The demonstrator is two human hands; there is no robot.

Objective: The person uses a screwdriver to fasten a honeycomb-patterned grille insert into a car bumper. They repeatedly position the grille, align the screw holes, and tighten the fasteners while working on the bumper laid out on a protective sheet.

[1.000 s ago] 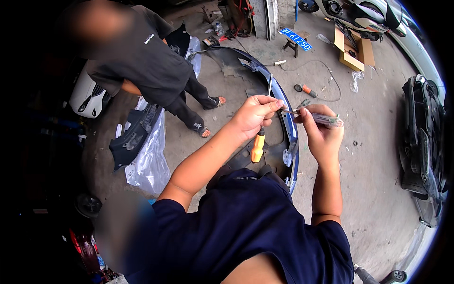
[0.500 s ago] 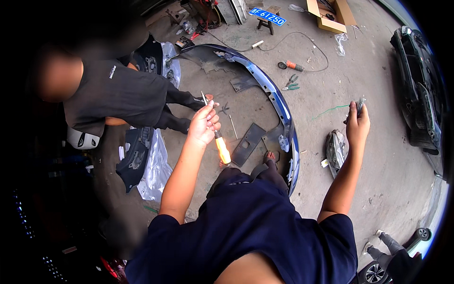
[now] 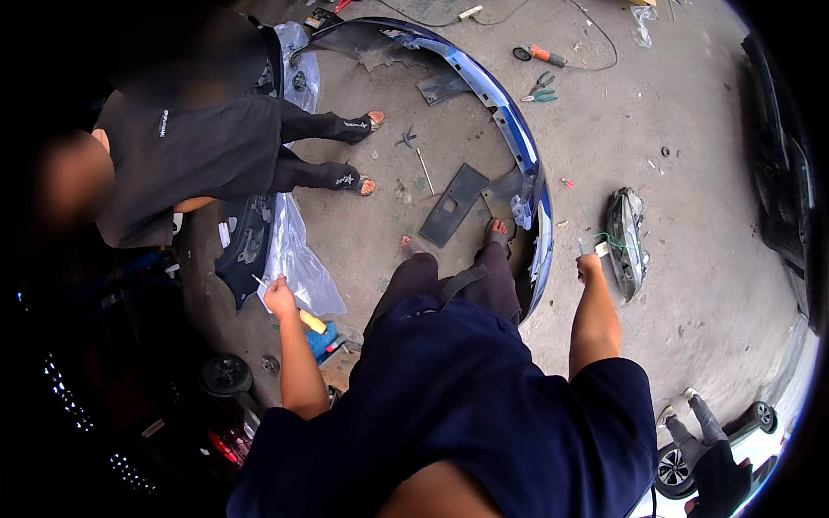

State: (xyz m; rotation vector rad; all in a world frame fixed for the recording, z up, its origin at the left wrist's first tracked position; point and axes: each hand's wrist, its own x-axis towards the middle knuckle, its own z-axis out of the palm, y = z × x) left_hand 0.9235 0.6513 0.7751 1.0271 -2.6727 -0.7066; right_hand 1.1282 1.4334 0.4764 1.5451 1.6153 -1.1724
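Observation:
My left hand (image 3: 279, 298) is out to the left, closed around the shaft of a screwdriver (image 3: 313, 321). Its yellow handle sticks out below the fist and a thin metal tip above. At the right, my right hand (image 3: 589, 266) is lowered, its fingers curled in beside a car headlight (image 3: 629, 246) on the floor. A small clear, shiny thing shows at those fingers, too small to name. A thin green wire (image 3: 609, 237) runs between that hand and the headlight. Around my feet curves a blue car bumper (image 3: 518, 142).
A person in dark clothes (image 3: 216, 155) stands at the left by dark bumper parts on plastic film (image 3: 298, 259). A black plate (image 3: 453, 205) and a metal rod (image 3: 425, 171) lie inside the bumper. Beyond it are pliers (image 3: 540, 97) and a corded orange angle grinder (image 3: 540, 56).
My left hand has moved left and down with the screwdriver. My right hand has dropped toward me, left of the headlight. The view has tilted, and the other person's feet have shifted in it.

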